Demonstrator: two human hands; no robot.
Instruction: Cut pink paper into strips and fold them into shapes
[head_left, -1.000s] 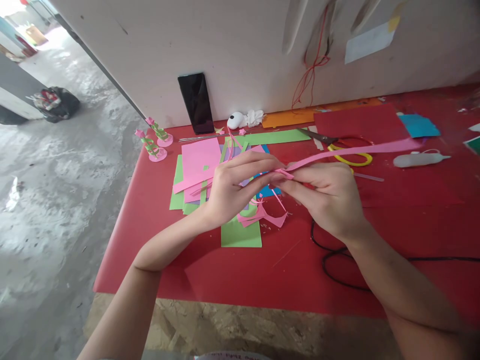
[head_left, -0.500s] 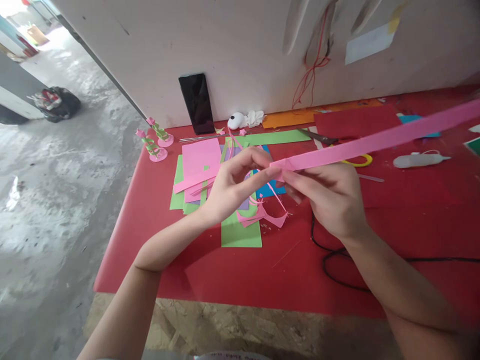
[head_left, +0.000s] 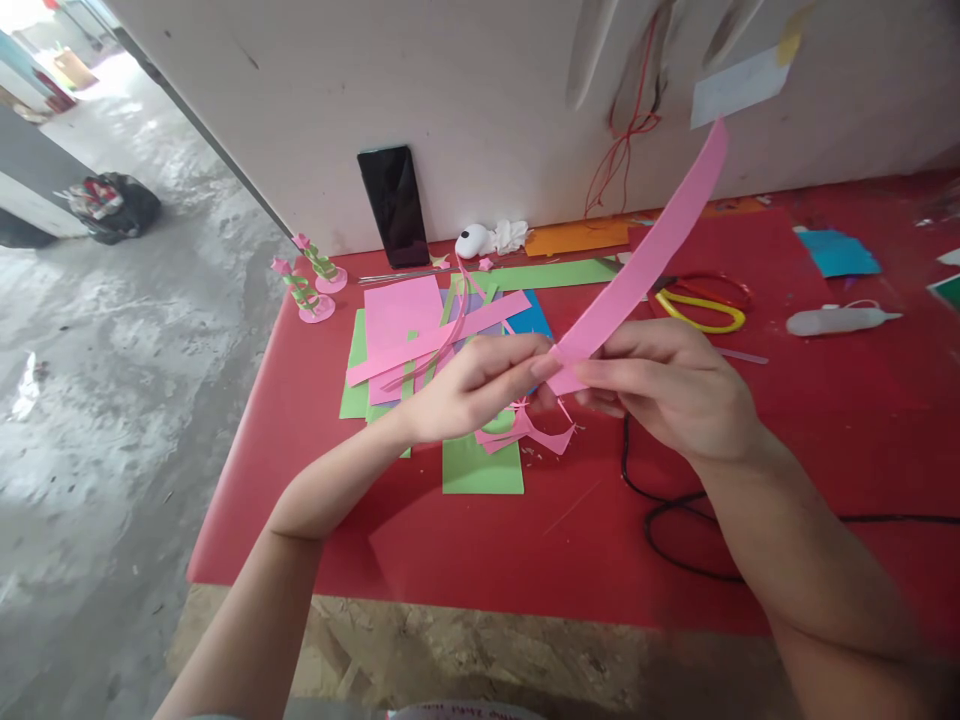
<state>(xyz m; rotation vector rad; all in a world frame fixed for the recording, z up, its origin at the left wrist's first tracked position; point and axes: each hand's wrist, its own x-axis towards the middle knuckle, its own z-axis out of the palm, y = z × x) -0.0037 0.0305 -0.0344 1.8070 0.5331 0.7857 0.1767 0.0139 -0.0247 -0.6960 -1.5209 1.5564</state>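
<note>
Both hands meet above the middle of the red tabletop (head_left: 465, 540), each pinching the lower end of one long pink paper strip (head_left: 645, 260). The left hand (head_left: 469, 390) has its fingers curled in, thumb and fingertips pressed together on the strip's end from the left. The right hand (head_left: 671, 385) grips the same end from the right, fingers nearly closed and laid flat along the paper. From that pinch the strip rises up and to the right, slightly bowed, its free end in the air in front of the white wall (head_left: 465, 90).

Below and behind the hands lies a loose pile of coloured paper sheets (head_left: 397, 320), pink, green and blue, with curled pink offcuts (head_left: 540, 432) just under the fingers and a green sheet (head_left: 480, 468) nearest the person. Yellow-handled scissors (head_left: 701, 310) lie just behind the right hand, partly hidden by the strip. A white glue bottle (head_left: 836, 320) lies further right. A black cable (head_left: 675, 530) loops under the right wrist. A dark phone (head_left: 393, 205) leans against the wall, and two small pink-and-green paper figures (head_left: 309, 285) stand at the tabletop's far left corner.
</note>
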